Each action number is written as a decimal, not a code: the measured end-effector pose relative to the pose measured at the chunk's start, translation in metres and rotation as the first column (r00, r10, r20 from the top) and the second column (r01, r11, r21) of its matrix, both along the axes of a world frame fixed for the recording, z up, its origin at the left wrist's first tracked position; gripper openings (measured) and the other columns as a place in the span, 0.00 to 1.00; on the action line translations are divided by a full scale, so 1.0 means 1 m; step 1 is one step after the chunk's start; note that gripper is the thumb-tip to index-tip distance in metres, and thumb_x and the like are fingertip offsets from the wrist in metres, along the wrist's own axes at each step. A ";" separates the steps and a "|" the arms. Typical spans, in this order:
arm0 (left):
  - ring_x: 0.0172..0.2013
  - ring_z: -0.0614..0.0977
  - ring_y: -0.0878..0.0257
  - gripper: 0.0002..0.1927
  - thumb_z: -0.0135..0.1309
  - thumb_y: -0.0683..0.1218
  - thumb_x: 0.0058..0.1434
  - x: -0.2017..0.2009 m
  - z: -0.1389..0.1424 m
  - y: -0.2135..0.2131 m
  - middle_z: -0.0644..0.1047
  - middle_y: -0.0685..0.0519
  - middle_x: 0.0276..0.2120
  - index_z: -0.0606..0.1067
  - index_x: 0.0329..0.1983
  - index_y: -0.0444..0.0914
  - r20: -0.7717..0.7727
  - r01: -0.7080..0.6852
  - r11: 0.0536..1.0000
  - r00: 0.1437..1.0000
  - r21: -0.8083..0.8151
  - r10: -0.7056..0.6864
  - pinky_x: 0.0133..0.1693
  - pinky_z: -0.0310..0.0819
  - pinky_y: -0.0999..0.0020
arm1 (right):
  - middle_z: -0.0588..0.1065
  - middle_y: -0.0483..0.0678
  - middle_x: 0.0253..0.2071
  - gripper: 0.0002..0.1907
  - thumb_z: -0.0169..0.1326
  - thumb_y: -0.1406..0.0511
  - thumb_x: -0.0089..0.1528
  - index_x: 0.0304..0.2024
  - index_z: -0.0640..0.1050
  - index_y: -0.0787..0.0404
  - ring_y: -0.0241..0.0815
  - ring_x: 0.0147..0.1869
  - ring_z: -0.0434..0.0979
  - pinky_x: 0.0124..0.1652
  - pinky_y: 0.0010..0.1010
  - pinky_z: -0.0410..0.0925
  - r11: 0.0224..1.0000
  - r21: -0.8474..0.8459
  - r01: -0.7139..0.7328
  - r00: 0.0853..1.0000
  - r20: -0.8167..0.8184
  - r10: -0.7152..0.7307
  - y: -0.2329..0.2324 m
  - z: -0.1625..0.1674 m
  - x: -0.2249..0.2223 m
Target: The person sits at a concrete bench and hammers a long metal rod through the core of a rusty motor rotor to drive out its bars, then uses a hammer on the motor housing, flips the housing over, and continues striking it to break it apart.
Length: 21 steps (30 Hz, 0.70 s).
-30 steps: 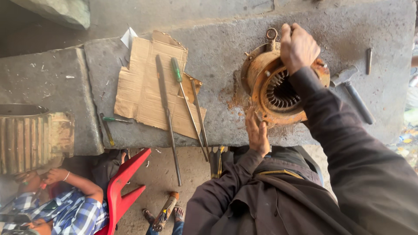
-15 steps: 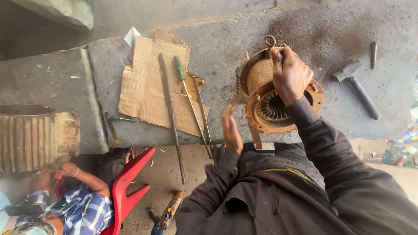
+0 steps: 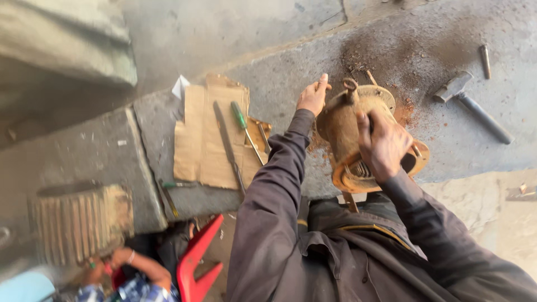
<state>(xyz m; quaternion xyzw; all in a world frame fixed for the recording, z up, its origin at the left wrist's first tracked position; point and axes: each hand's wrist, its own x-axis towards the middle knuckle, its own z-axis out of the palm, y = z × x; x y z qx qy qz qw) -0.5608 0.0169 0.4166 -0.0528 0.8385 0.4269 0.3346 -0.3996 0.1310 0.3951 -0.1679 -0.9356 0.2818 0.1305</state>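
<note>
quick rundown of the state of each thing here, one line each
rusty motor housing: tilted on the slab, open end toward the person, gripped by both hands
left hand: grasping the far upper edge of the housing
right hand: clasped over the near rim
hammer: lying flat, untouched
green-handled screwdriver: lying on the cardboard
cardboard: flat, torn at the edges
long metal bar: lying across the cardboard
red plastic chair: below the slab, partly in view

Round motor housing (image 3: pixel 358 134) under my right hand (image 3: pixel 386 146): rusted orange-brown metal, rough, matt. Grey concrete slab (image 3: pixel 279 78): coarse, dusted with rust powder. Flat brown cardboard sheet (image 3: pixel 198 140): dull, torn edges. Green-handled screwdriver (image 3: pixel 240 117): glossy plastic grip. My dark jacket sleeves: matt cloth.
</note>
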 end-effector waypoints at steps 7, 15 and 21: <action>0.47 0.80 0.46 0.34 0.40 0.74 0.63 -0.022 -0.012 0.023 0.78 0.42 0.45 0.81 0.49 0.47 -0.402 0.221 0.970 0.883 -0.097 -0.242 0.51 0.71 0.50 | 0.68 0.53 0.23 0.23 0.48 0.55 0.75 0.28 0.74 0.60 0.54 0.28 0.67 0.36 0.46 0.59 0.984 -0.095 0.152 0.988 -0.012 -0.154 -0.010 -0.005 0.045; 0.45 0.88 0.60 0.29 0.43 0.68 0.68 -0.004 -0.031 0.041 0.87 0.52 0.45 0.83 0.44 0.42 0.196 0.806 0.193 0.356 -0.560 -0.914 0.48 0.82 0.61 | 0.58 0.48 0.16 0.29 0.47 0.53 0.75 0.22 0.71 0.61 0.45 0.21 0.53 0.34 0.40 0.56 0.958 -0.170 0.231 0.966 -0.077 -0.247 -0.014 -0.021 0.081; 0.45 0.84 0.54 0.16 0.51 0.58 0.66 0.001 -0.041 0.014 0.84 0.49 0.41 0.84 0.42 0.47 -0.118 0.815 0.266 0.240 -0.515 -0.964 0.48 0.78 0.57 | 0.64 0.45 0.17 0.30 0.48 0.51 0.76 0.22 0.71 0.60 0.42 0.22 0.60 0.32 0.37 0.58 0.923 -0.284 0.260 0.953 -0.077 -0.292 -0.017 -0.023 0.090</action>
